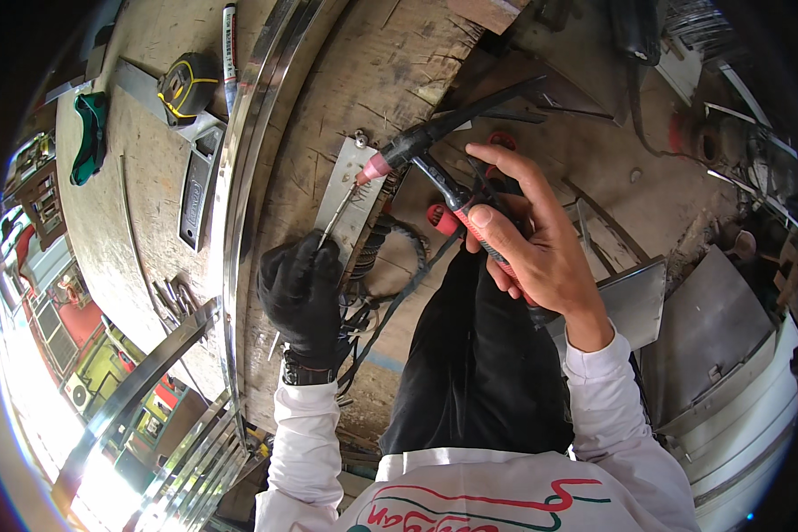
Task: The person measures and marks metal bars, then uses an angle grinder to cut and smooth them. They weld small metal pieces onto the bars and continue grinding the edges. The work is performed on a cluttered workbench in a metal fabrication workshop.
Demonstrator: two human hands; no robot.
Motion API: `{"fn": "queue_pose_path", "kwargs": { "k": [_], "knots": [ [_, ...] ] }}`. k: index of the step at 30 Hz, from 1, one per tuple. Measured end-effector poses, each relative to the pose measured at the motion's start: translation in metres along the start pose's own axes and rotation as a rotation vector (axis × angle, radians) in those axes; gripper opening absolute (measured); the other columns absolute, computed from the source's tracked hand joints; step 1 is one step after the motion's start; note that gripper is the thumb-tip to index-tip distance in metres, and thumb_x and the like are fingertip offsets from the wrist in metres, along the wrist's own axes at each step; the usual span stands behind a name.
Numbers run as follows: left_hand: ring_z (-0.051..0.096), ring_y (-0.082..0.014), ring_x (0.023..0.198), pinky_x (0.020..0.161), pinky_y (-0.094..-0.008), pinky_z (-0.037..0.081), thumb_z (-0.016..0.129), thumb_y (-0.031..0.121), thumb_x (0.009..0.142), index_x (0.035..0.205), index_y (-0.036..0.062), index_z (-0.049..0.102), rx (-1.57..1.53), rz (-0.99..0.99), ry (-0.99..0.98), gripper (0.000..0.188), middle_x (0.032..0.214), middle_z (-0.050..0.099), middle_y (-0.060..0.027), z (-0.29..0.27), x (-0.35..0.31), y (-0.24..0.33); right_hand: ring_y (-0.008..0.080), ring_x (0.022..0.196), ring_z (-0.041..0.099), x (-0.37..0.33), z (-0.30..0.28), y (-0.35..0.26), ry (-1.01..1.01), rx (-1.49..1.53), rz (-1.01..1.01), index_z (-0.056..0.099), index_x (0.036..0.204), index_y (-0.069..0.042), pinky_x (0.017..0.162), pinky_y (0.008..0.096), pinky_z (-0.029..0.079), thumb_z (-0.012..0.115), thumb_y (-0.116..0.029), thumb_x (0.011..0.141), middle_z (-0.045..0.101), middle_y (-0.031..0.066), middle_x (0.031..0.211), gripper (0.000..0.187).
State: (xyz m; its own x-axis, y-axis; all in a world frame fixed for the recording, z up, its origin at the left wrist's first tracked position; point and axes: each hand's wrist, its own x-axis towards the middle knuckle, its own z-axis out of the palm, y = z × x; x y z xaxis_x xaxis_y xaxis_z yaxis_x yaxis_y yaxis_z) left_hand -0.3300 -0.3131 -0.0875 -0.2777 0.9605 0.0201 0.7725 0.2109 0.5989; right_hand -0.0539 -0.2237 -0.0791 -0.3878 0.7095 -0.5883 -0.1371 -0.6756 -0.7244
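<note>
Bare right hand (525, 235), index finger raised, curls round a welding torch (443, 183); gloved left hand (301, 293) pinches a thin metal rod (338, 215). Nozzle (374, 168) and rod tip adjoin over a metal plate (334, 188) on the wooden bench (417, 66); beyond lies a tape measure (187, 89).

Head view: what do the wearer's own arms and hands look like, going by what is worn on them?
The left hand wears a black glove, with a dark band, possibly a watch, at the wrist. The right hand is bare. Both arms have long white sleeves, left and right.
</note>
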Motion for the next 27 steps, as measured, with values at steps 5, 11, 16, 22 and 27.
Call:
{"fn": "queue_pose_path", "kwargs": {
  "k": [5, 11, 16, 22, 27],
  "knots": [
    [0.066, -0.0268, 0.1, 0.089, -0.0405, 0.052, 0.079, 0.01, 0.088, 0.11, 0.0066, 0.078, 0.028, 0.006, -0.007, 0.023, 0.103, 0.072, -0.0074, -0.001, 0.0, 0.004, 0.0059, 0.044, 0.049, 0.0, 0.001, -0.002, -0.004, -0.001, 0.005, 0.042, 0.155, -0.014, 0.039, 0.0225, 0.037, 0.068, -0.032, 0.104, 0.065, 0.0083, 0.081, 0.061],
    [0.066, -0.0265, 0.101, 0.09, -0.0405, 0.052, 0.079, 0.008, 0.087, 0.11, 0.0063, 0.078, 0.0, -0.002, -0.006, 0.023, 0.104, 0.072, -0.0073, 0.001, 0.0, 0.002, 0.0054, 0.044, 0.048, 0.0, 0.0, -0.002, -0.001, -0.001, 0.005, 0.043, 0.155, -0.014, 0.039, 0.0222, 0.037, 0.067, -0.032, 0.104, 0.066, 0.008, 0.081, 0.06],
    [0.067, -0.026, 0.099, 0.088, -0.04, 0.052, 0.08, 0.007, 0.086, 0.11, 0.0059, 0.078, 0.103, 0.092, 0.032, 0.024, 0.104, 0.072, -0.0084, 0.001, 0.0, -0.002, 0.0051, 0.044, 0.048, 0.002, -0.003, 0.006, -0.024, -0.019, -0.054, 0.044, 0.155, -0.014, 0.039, 0.0225, 0.037, 0.067, -0.032, 0.104, 0.066, 0.0073, 0.082, 0.059],
    [0.067, -0.0256, 0.098, 0.087, -0.0388, 0.053, 0.08, 0.005, 0.085, 0.108, 0.0064, 0.079, 0.015, -0.005, 0.012, 0.023, 0.102, 0.07, -0.008, 0.002, 0.0, 0.006, 0.0059, 0.044, 0.05, -0.001, -0.002, 0.002, -0.016, 0.005, -0.02, 0.041, 0.156, -0.014, 0.039, 0.0224, 0.037, 0.066, -0.029, 0.104, 0.066, 0.0079, 0.081, 0.06],
    [0.066, -0.0251, 0.096, 0.086, -0.0381, 0.053, 0.08, 0.005, 0.086, 0.109, 0.0061, 0.078, 0.052, 0.022, -0.011, 0.024, 0.103, 0.07, -0.0083, -0.002, 0.003, 0.007, 0.0076, 0.045, 0.051, 0.0, 0.0, 0.003, -0.003, 0.014, -0.014, 0.041, 0.156, -0.014, 0.04, 0.023, 0.038, 0.066, -0.027, 0.104, 0.066, 0.0091, 0.081, 0.059]
  ]
}}
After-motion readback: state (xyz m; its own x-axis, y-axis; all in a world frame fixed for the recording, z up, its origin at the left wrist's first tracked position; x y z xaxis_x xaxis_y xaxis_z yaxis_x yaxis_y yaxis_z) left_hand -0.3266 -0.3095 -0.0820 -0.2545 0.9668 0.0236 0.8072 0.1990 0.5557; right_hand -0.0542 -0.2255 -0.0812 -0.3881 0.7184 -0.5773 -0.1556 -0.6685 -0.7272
